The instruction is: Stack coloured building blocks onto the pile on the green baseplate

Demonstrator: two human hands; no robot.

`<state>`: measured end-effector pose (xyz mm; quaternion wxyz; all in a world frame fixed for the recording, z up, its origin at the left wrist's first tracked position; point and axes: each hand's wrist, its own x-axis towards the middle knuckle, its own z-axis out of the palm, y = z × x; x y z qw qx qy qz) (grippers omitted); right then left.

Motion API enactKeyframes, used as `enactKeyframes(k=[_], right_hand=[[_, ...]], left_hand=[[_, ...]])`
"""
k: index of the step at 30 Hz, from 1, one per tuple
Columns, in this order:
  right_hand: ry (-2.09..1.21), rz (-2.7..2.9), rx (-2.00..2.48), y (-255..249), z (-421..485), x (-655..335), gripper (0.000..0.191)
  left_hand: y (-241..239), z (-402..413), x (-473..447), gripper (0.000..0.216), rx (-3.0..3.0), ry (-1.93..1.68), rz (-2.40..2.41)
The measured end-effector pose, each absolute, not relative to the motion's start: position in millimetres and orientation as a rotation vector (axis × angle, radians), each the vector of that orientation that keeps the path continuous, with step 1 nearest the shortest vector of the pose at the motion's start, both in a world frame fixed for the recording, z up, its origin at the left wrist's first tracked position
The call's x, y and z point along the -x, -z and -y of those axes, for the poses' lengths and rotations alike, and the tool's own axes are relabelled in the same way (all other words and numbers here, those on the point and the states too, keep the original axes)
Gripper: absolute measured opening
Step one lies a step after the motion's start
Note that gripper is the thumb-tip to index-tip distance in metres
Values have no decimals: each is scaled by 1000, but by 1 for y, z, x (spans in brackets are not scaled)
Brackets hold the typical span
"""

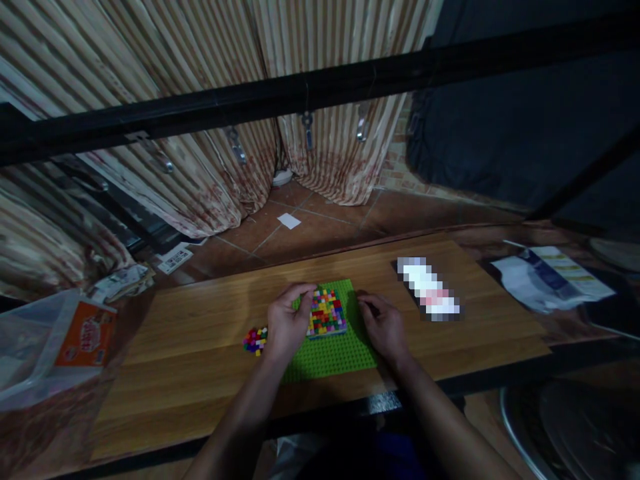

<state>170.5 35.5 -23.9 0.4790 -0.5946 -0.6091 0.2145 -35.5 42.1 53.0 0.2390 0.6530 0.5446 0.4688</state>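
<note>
A green studded baseplate (345,357) lies on the wooden table, with a block of many-coloured toy bricks (327,313) built up on its far half. My left hand (289,323) is at the left side of the block, thumb and fingers drawn together at its far left corner; whatever is between the fingertips is too small to make out. Beside the baseplate's right edge rests my right hand (384,327), its fingers curled in, and their tips partly hidden. Left of my left hand sits a small pile of loose toy bricks (256,340), partly covered by that hand.
On the table (185,360), a blurred-out phone-shaped object (429,288) lies to the right. A dark metal bar (280,93) with hanging clips crosses beyond it. A clear plastic box (45,353) stands at the left, a white plastic packet (555,277) at the right.
</note>
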Motion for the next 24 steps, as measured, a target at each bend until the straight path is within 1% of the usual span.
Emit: enactKeyframes(k=[8,24], right_hand=[[-509,1493,1450,19,-34,-169,24],[-486,1515,1438,24,-35,-172,24]], left_hand=[[-49,-64,9,22,-1928,-1133,-1419],[-40,-66,6,23,-1928,-1045,-1496]])
